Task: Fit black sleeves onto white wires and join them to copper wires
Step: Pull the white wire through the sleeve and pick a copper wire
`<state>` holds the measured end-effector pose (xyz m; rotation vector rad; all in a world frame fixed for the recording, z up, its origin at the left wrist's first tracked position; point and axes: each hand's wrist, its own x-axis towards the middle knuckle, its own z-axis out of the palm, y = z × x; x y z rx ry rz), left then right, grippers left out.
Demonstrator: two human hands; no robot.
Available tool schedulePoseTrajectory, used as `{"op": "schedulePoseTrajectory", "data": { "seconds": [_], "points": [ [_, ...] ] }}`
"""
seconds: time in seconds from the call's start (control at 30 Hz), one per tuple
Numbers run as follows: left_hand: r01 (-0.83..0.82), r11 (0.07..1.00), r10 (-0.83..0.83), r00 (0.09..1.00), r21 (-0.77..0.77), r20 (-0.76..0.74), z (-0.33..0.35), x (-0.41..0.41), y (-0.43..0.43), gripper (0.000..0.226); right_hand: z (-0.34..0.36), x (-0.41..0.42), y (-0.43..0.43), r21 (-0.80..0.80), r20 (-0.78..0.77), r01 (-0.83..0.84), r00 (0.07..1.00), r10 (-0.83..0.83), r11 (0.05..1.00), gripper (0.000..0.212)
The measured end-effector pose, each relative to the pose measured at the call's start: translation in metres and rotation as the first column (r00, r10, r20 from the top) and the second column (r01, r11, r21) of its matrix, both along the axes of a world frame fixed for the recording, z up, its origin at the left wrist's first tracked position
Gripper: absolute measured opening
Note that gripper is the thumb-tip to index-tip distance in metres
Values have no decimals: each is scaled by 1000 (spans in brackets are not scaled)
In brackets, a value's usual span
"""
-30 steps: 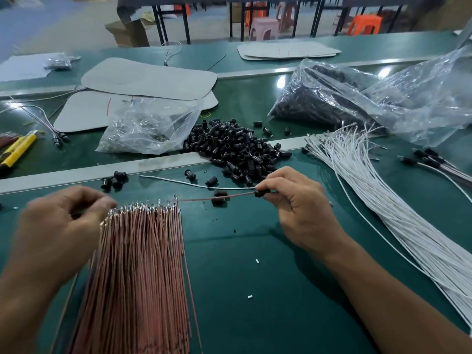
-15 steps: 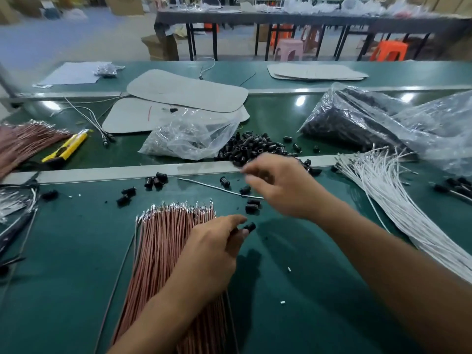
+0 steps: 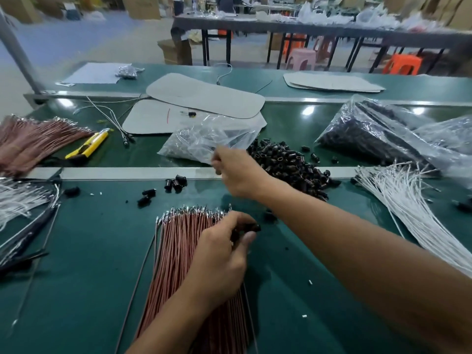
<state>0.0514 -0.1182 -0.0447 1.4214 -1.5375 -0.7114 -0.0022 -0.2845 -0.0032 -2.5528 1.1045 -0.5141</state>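
A bundle of copper-coloured wires (image 3: 178, 254) with metal tips lies on the green table in front of me. My left hand (image 3: 222, 256) rests on it and pinches a black sleeve (image 3: 253, 228) at its fingertips. My right hand (image 3: 237, 172) reaches across to the metal strip, between a clear bag (image 3: 204, 139) and the heap of black sleeves (image 3: 288, 162). Its fingers are curled, and what they hold is hidden. A fan of white wires (image 3: 408, 200) lies at the right.
Loose sleeves (image 3: 176, 183) lie near the strip. At the left are a second copper bundle (image 3: 33, 139), a yellow knife (image 3: 88, 145) and more white wires (image 3: 18, 198). Large bags of black parts (image 3: 370, 134) sit at the back right, grey pads (image 3: 204, 95) behind.
My right hand has moved from the table in front of the strip to the bag's edge. My left hand came to the copper bundle's tips with a black sleeve.
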Motion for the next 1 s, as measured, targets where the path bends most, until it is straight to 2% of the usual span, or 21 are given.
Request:
{"op": "schedulePoseTrajectory", "data": {
  "seconds": [0.07,0.13,0.23,0.3,0.37,0.47,0.6,0.73,0.77,0.8,0.87,0.93,1.0],
  "points": [
    [-5,1000,7,998,23,-66,-1,2,0,18,25,-28,10,48,252,8,968,-20,999,11],
    [7,999,-4,994,31,-108,-1,4,0,25,39,-64,26,48,360,-55,932,34,997,21],
    [30,1000,-30,996,1,-85,-1,4,-1,43,25,-105,68,69,246,-92,967,73,993,11],
    [32,999,-32,998,-16,-59,0,0,-1,46,4,-114,90,86,213,-95,974,75,992,15],
    [38,999,-38,999,-25,-5,1,-4,0,40,-10,-120,98,88,298,-78,953,49,993,9],
    [57,998,-53,993,-35,109,3,-7,2,13,-18,-134,101,85,380,-37,925,2,996,5],
    [123,992,-124,985,9,124,-2,-11,3,29,-30,-142,111,86,391,-94,919,53,992,6],
    [151,988,-155,975,36,159,-6,-13,1,22,-41,-145,111,137,414,-43,910,-18,990,8],
    [174,983,-180,976,58,119,-6,-14,1,17,-42,-146,111,150,428,-30,903,-37,988,7],
    [193,977,-199,977,84,70,-5,-17,1,20,-44,-145,111,161,440,-21,896,-53,987,6],
    [207,977,-209,977,47,46,-4,-19,1,30,-46,-143,111,194,462,-14,883,-78,981,6],
    [181,983,-179,981,-20,75,-2,-21,-1,22,-46,-143,112,244,496,-55,865,-75,968,7],
    [125,992,-124,991,-20,45,-2,-19,-1,18,-40,-147,111,330,524,-113,848,-82,937,27]
  ]
}}
